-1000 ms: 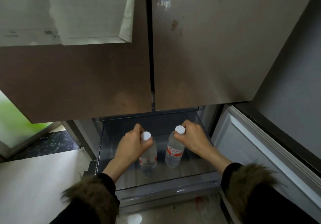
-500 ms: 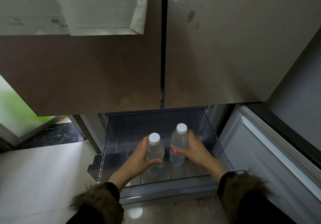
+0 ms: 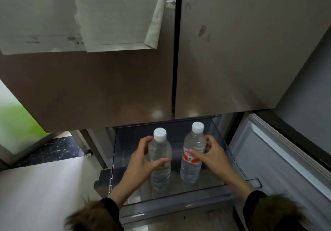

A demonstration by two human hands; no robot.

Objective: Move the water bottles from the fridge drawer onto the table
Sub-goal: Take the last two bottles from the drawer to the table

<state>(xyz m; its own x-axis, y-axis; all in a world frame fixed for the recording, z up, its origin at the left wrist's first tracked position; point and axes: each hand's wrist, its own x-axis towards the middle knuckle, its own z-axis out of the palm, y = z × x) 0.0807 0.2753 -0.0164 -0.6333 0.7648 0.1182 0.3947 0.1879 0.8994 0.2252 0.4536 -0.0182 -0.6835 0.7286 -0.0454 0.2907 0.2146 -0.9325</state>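
Observation:
Two clear water bottles with white caps are held upright over the pulled-out fridge drawer [image 3: 179, 203]. My left hand [image 3: 141, 160] is wrapped around the left bottle [image 3: 160, 159], whose label is hidden. My right hand [image 3: 211, 154] grips the right bottle [image 3: 192, 159] by its red and white label. Both bottles stand above the drawer's rim, side by side and a little apart. The table is not in view.
The fridge's two upper doors [image 3: 232, 60] are closed above the drawer, with white papers [image 3: 114, 13] stuck on the left one. A lower door [image 3: 279, 159] stands open at right. Pale floor [image 3: 44, 195] lies to the left, next to a glass door [image 3: 16, 126].
Both hands slid from the bottle caps down to the bodies and lifted the two bottles up out of the drawer, toward me.

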